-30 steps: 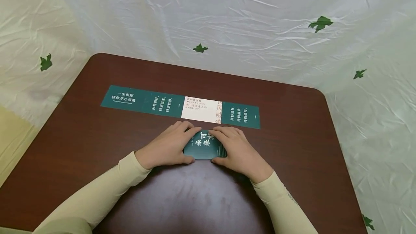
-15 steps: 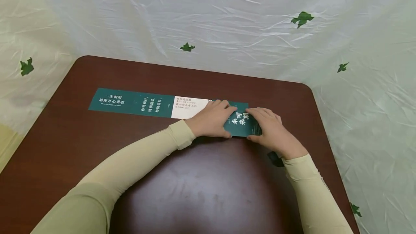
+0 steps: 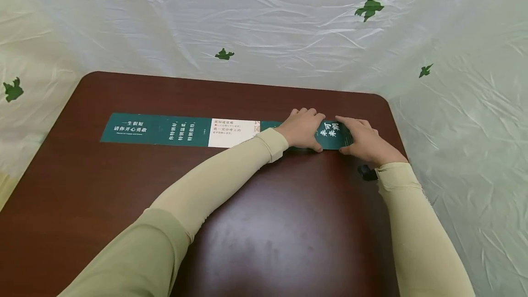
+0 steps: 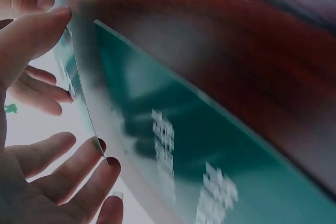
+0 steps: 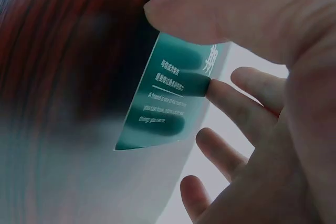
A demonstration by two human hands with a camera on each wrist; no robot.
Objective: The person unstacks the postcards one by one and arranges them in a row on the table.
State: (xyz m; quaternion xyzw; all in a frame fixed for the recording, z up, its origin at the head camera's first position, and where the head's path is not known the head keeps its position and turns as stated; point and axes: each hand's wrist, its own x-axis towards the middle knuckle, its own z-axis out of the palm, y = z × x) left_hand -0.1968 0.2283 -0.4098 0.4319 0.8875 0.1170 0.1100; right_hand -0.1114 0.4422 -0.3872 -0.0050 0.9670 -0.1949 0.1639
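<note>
A green card with white writing is at the right end of a row of cards, held at its near and far edges by both hands. My left hand pinches its left part between thumb and fingers. My right hand grips its right part the same way; in the right wrist view the thumb is at one edge of the held card and a fingertip at the other. Under my left hand lies another green card, partly hidden. Leftward follow a white card, a green card and a further green one.
The row lies flat on a dark red-brown table, parallel to its far edge. Pale wrinkled sheeting with green leaf shapes hangs behind and beside the table. Something small and black shows by my right wrist.
Both hands have carried the green card from the table's middle, nearer me, away and rightward to the right end of the row. The head view has shifted right.
</note>
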